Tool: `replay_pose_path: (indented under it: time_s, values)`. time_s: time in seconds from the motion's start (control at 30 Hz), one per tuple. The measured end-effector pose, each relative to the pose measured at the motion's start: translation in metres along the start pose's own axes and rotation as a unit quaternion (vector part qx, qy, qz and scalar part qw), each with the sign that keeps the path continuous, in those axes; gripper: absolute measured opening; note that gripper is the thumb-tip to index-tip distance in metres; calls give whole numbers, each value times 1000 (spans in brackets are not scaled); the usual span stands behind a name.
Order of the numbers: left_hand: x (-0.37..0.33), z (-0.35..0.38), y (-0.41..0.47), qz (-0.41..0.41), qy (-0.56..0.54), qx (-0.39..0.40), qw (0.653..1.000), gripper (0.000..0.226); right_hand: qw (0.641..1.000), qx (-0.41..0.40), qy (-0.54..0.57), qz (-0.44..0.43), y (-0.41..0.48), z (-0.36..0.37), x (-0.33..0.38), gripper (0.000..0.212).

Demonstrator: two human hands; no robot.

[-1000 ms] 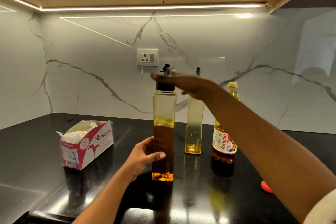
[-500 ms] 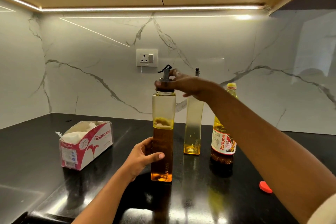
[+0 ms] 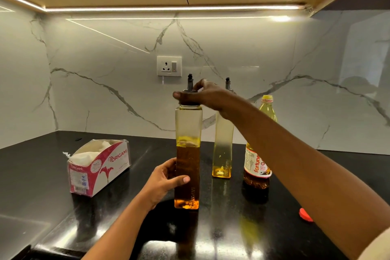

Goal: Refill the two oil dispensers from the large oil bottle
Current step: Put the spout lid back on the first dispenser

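Observation:
A tall square oil dispenser (image 3: 187, 131), roughly half full of amber oil, stands on the black counter (image 3: 42, 175). My left hand (image 3: 163, 178) grips its lower body. My right hand (image 3: 201, 96) wraps around its dark spout cap at the top, with the spout sticking up between the fingers. Behind it to the right stands a second dispenser (image 3: 222, 148) holding only a thin layer of oil at its bottom. The large Fortune oil bottle (image 3: 258, 158) stands further right, partly hidden by my right forearm, with no cap on its neck.
An open Origami tissue box (image 3: 99, 167) lies on the counter to the left. A red bottle cap (image 3: 305, 215) sits on the counter at the right, by my forearm. A wall socket (image 3: 169, 66) is set in the marble backsplash behind.
My right hand has lowered onto the dispenser's cap and closed around it. The left hand keeps its hold on the dispenser body, and the oil surface inside has shifted a little.

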State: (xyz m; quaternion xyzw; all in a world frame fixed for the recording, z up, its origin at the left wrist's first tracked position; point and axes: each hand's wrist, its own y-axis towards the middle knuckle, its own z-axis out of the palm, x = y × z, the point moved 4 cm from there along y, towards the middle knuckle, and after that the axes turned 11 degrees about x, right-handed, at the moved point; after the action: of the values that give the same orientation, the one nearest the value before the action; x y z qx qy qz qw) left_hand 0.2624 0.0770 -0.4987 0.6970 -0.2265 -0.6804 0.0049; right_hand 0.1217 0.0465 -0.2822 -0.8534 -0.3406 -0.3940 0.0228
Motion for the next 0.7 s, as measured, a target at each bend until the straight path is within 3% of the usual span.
replay_pose_path:
  time_s: [0.07, 0.17, 0.23, 0.3, 0.37, 0.47, 0.57, 0.6, 0.7]
  values:
    - [0, -1, 0, -1, 0, 0, 1000, 83, 995, 65, 73, 15, -2, -4, 2, 100]
    - [0, 0, 0, -2, -6, 2, 1000, 87, 972, 144, 182, -20, -2, -14, -5, 55]
    - [0, 0, 0, -2, -10, 3, 1000, 88, 957, 172, 230, -31, -1, -14, -12, 42]
    - [0, 0, 0, -1, -9, 4, 1000, 88, 960, 146, 237, -34, 1, -12, -18, 40]
    - [0, 0, 0, -2, -9, 5, 1000, 88, 982, 64, 177, -27, 1, -9, -15, 36]
    - [-1, 0, 0, -4, -8, 5, 1000, 87, 997, -30, 59, -31, 0, 0, -2, 57]
    - [0, 0, 0, -5, -9, 5, 1000, 87, 993, 33, 109, 4, -1, 4, 1, 96]
    - [0, 0, -1, -6, -10, 6, 1000, 87, 986, 68, 151, 7, -2, 0, 0, 99]
    - [1, -1, -1, -8, -17, 6, 1000, 87, 962, 142, 231, -19, -4, -15, -7, 57]
